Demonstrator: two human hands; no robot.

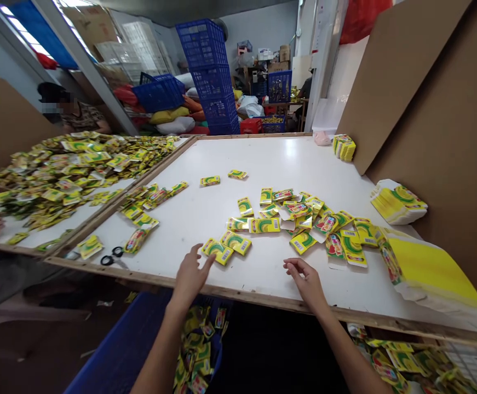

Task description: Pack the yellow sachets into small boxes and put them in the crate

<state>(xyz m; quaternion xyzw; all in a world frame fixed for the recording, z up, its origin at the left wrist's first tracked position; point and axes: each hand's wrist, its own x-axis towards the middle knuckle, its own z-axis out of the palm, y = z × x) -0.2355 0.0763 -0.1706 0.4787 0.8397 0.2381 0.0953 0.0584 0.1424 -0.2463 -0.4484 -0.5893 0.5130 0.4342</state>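
Box (217, 251) lies near the front edge of the tabletop (258, 279), beside my wide left grip (189, 273). My right grip (309, 282) looks narrow, holding nothing. I'd pinch softly, avoiding dents.

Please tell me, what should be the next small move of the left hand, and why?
Closing the left hand gently on the small yellow-and-green carton beside it seems sensible. Its thumb and fingers are spread at that carton's left end, and no other carton lies nearer. The right hand appears to hold none.
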